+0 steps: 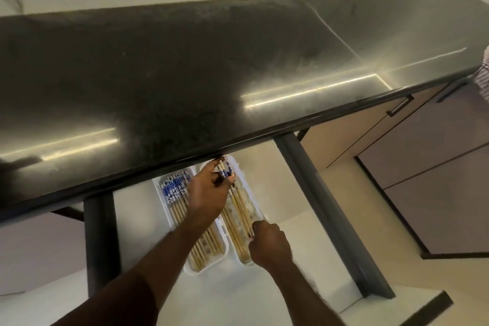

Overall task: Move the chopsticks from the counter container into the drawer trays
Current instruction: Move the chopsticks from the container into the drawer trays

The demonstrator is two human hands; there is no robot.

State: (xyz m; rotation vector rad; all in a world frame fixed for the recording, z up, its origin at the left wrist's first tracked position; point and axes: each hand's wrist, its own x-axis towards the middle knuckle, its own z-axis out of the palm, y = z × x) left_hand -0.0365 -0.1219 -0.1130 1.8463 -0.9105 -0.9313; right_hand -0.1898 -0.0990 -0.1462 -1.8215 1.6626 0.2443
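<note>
Left hand (209,193) pinching patterned tops of a few chopsticks (238,204), right hand (267,242) closed on their plain tips, over the right tray (258,209). Best lowered level and flat, parallel to those already inside. Left tray (164,209) alongside, well filled, in the open drawer (267,294).

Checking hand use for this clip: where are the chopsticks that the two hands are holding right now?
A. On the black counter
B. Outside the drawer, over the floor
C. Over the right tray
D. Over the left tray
C: the left hand pinches the patterned ends and the right hand the plain ends of the held chopsticks, which lie along the right tray; the left tray is already well filled.
</note>
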